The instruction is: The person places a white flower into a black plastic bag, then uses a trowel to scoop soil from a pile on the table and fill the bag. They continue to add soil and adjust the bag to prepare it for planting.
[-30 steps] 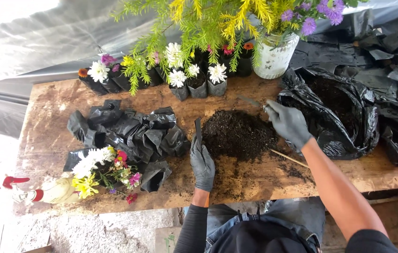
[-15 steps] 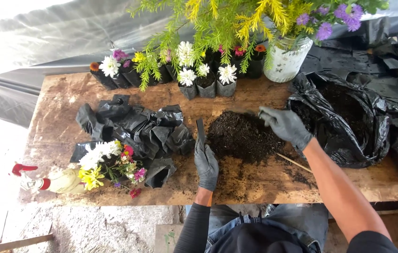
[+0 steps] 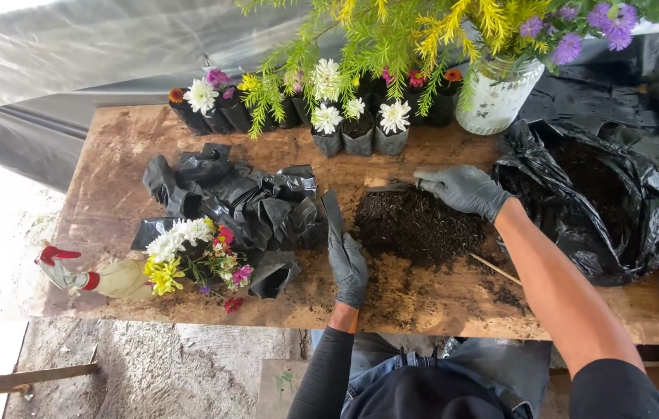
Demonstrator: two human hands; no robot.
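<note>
Open black soil sack (image 3: 577, 194), right.

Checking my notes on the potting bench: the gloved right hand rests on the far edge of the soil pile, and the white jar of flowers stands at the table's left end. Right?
Not quite. In the head view the white jar stands toward the table's right end, behind the soil pile. The right hand is on its far edge.

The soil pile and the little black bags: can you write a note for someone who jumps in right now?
Left hand, gloved, holds a small black planting bag upright at the edge of the soil pile.
Right hand, gloved, rests on the far side of the pile, gripping a thin flat tool I cannot make out.
Empty black bags lie heaped to the left; cut flowers lie in front of them.
Done: several bags with flowers stand along the table's back edge.
Left: the held bag looks unfilled; many empty bags remain.
</note>
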